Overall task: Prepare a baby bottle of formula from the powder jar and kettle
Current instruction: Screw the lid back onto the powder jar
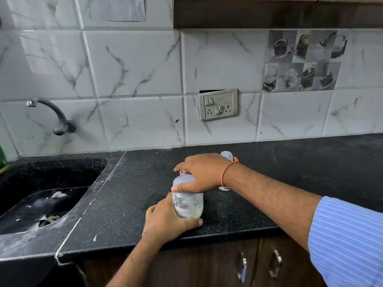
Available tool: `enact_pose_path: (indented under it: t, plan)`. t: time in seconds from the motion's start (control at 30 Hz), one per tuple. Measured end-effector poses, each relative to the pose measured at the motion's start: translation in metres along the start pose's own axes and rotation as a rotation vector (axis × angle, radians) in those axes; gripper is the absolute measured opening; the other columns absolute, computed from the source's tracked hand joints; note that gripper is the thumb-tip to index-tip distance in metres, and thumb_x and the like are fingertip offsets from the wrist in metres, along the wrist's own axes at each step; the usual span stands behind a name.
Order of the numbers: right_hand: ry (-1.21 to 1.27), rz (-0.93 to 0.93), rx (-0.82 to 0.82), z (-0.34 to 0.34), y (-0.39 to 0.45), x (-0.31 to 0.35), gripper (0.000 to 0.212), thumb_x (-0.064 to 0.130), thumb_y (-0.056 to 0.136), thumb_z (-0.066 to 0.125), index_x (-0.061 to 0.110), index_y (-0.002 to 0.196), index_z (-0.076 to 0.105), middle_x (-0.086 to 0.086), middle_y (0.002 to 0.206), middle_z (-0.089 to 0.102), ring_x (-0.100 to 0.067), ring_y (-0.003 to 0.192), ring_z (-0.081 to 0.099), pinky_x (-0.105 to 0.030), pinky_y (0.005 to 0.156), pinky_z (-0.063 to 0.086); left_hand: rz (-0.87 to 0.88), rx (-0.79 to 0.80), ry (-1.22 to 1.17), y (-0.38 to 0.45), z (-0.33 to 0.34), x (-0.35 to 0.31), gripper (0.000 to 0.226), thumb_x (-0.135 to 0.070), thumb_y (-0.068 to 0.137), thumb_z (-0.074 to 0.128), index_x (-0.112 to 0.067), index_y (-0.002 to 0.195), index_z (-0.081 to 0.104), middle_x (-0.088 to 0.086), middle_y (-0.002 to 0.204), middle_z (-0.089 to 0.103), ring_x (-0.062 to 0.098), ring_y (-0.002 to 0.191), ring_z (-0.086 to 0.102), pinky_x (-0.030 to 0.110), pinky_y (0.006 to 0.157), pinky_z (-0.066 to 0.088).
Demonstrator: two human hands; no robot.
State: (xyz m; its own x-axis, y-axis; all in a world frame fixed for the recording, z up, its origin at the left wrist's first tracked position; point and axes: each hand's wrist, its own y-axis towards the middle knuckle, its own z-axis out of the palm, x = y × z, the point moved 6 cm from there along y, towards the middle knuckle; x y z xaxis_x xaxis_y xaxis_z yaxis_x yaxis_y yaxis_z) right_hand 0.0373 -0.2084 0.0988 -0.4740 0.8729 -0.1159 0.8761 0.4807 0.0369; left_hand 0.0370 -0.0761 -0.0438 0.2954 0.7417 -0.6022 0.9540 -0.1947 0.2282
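Indoors, both hands' grips (165, 221) (202, 175) clamped around bottle (187, 206) on speckled black counter (238, 220), marble-tiled wall (134, 79) behind.

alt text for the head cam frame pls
Two bare hands work a clear bottle on a black counter: left hand grips its base, right hand covers its top. A sink and wall tap lie left.

Black speckled counter (238, 214), white grey-veined tiles (132, 65), blue striped sleeve (348, 239), orange wrist thread (224, 172), whitish liquid (prob.) in clear bottle (187, 206).
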Motion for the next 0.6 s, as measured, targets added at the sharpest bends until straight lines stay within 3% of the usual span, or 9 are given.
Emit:
enact_pose_path:
  t: [0.07, 0.17, 0.37, 0.53, 0.6]
  plan:
    - [0.105, -0.033, 0.021, -0.0025, -0.0005, 0.0010, 0.080, 0.079, 0.091, 0.053, 0.041, 0.160, 0.038, 0.010, 0.146, 0.056, -0.016, 0.131, 0.056, -0.039, 0.099, 0.047, 0.000, -0.004, -0.003, 0.0001, -0.0002, 0.0003, 0.098, -0.090, 0.051, 0.077, -0.051, 0.136, 0.050, -0.038, 0.117, 0.065, -0.001, 0.125, 0.062, 0.044, 0.122, 0.037]
    - [0.198, -0.095, 0.042, -0.0084, -0.0024, 0.0032, 0.078, 0.050, 0.092, 0.071, 0.040, 0.162, 0.038, 0.012, 0.144, 0.060, -0.012, 0.120, 0.058, -0.030, 0.096, 0.044, 0.007, -0.005, -0.002, 0.0007, 0.0002, 0.0007, 0.095, -0.089, 0.051, 0.079, -0.052, 0.134, 0.051, -0.039, 0.115, 0.066, -0.003, 0.122, 0.063, 0.045, 0.121, 0.038]
    - [0.017, -0.029, 0.009, -0.0021, 0.0011, 0.0021, 0.079, 0.081, 0.090, 0.051, 0.039, 0.156, 0.044, 0.010, 0.138, 0.062, -0.019, 0.128, 0.059, -0.045, 0.100, 0.051, 0.001, 0.009, -0.002, -0.0001, -0.0008, -0.0006, 0.098, -0.090, 0.050, 0.077, -0.051, 0.136, 0.048, -0.038, 0.115, 0.063, 0.001, 0.126, 0.063, 0.045, 0.122, 0.038]
    - [0.200, -0.102, 0.053, -0.0080, -0.0019, 0.0008, 0.073, 0.051, 0.091, 0.074, 0.038, 0.157, 0.046, 0.013, 0.138, 0.065, -0.009, 0.108, 0.058, -0.028, 0.093, 0.043, -0.005, -0.004, 0.005, 0.0010, 0.0006, 0.0012, 0.094, -0.090, 0.050, 0.078, -0.051, 0.131, 0.051, -0.038, 0.114, 0.065, -0.001, 0.122, 0.063, 0.044, 0.121, 0.038]
    - [0.122, -0.079, 0.015, -0.0078, 0.0007, -0.0008, 0.073, 0.062, 0.089, 0.071, 0.038, 0.155, 0.049, 0.013, 0.133, 0.069, -0.013, 0.114, 0.063, -0.033, 0.095, 0.049, -0.009, 0.004, 0.008, 0.0009, 0.0004, 0.0002, 0.096, -0.091, 0.050, 0.076, -0.050, 0.133, 0.050, -0.035, 0.116, 0.066, 0.001, 0.124, 0.063, 0.043, 0.121, 0.039]
